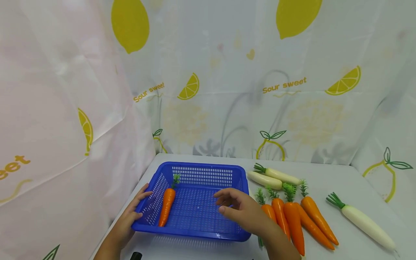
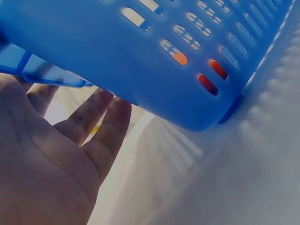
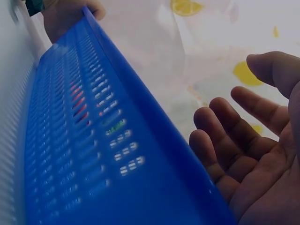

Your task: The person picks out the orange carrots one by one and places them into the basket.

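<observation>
A blue plastic basket stands on the white table, with one orange carrot lying along its left side, leafy top toward the back. My left hand rests against the basket's left rim. In the left wrist view its fingers reach out fairly straight to the rim's edge. Over the basket's right side hovers my right hand, fingers loosely bent and nothing in them. The right wrist view has that palm above the rim, thumb apart from the fingers.
Right of the basket lie several carrots with green tops, partly behind my right forearm. Two white radishes lie behind them, and another white radish is farther right. Lemon-printed cloth hangs at the back and sides.
</observation>
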`<move>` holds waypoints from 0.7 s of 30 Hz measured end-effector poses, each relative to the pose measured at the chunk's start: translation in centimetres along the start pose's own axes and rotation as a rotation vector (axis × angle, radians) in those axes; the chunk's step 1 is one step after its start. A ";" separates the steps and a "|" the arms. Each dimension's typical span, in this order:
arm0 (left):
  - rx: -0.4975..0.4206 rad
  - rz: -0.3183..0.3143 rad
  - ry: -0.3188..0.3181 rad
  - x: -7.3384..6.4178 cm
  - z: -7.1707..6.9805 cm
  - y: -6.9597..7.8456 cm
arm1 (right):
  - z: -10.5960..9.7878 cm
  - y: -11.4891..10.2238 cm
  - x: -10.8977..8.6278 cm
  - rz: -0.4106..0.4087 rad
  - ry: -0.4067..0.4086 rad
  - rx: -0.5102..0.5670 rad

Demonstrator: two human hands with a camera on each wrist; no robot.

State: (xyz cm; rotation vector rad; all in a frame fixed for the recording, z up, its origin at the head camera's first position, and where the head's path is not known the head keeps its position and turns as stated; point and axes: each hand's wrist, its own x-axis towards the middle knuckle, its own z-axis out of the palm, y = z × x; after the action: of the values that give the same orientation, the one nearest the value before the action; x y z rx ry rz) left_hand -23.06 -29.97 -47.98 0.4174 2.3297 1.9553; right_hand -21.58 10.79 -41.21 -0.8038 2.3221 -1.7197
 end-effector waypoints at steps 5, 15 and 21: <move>-0.009 -0.005 0.001 -0.1 0.0 0.0 | -0.7 0.3 -0.5 0.019 0.033 0.004; 0.035 -0.012 0.018 0.0 0.0 0.2 | -2.3 1.2 -1.6 0.076 0.107 -0.040; 0.019 -0.015 0.017 0.0 0.0 0.1 | -3.2 0.9 -2.4 0.089 0.142 -0.036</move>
State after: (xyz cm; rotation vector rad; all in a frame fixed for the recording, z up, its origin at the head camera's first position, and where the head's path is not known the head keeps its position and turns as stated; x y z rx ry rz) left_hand -23.00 -29.92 -47.89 0.3850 2.3562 1.9398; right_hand -21.18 14.85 -41.38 -0.5914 2.4462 -1.7551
